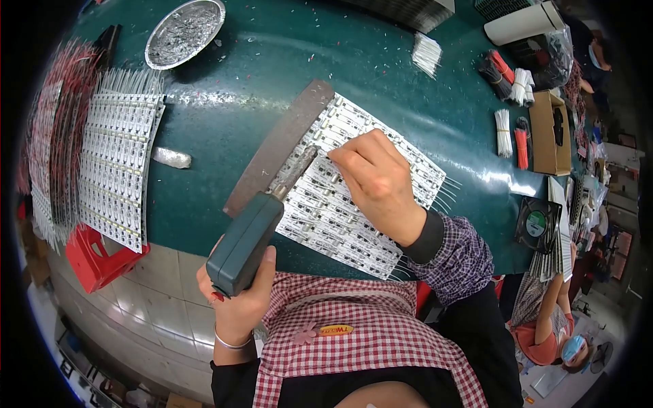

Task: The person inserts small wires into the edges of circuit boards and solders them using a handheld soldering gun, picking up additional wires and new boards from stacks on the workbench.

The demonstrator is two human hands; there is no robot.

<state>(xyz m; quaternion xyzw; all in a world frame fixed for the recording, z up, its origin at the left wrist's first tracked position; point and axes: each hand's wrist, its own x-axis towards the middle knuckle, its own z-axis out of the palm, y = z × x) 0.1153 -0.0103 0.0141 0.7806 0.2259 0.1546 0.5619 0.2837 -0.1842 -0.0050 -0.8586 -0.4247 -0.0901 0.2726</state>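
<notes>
My left hand (241,296) is wrapped around a dark green soldering gun (246,241). Its metal barrel (299,170) reaches over a white panel of small circuit boards (340,204), which lies aslant in front of me. Above the panel, my right hand (377,177) is closed in a pinch close to the gun's tip. What the fingertips hold, if anything, is too small to make out. A brown flat bar (279,146) lies along the panel's upper left edge. Thin white wires (445,194) stick out from the panel's right edge.
Left are stacked wired panels (115,156), a silvery lump (172,158) and a foil bowl (183,34). White wires (426,54), wire bundles (503,132), a cardboard box (549,132) and a fan (537,224) lie right. A red stool (98,258) stands below; a co-worker (544,333) sits at lower right.
</notes>
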